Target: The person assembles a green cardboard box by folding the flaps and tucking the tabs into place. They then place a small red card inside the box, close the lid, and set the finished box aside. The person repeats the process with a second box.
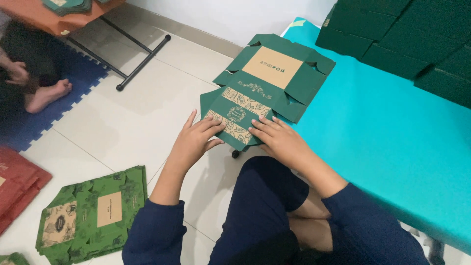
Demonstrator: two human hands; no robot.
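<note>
A flat dark green cardboard box blank with tan leaf-patterned panels lies at the near edge of a turquoise surface, partly hanging over the floor. My left hand presses its fingers on the near folded flap from the left. On the same flap, my right hand rests from the right, fingers spread. Both hands touch the patterned front panel. My legs in dark blue trousers are crossed below.
A stack of flat green box blanks lies on the tiled floor at lower left, with red blanks beside it. Assembled dark green boxes are piled at the back right. Another person's foot rests on a blue mat near a folding table's legs.
</note>
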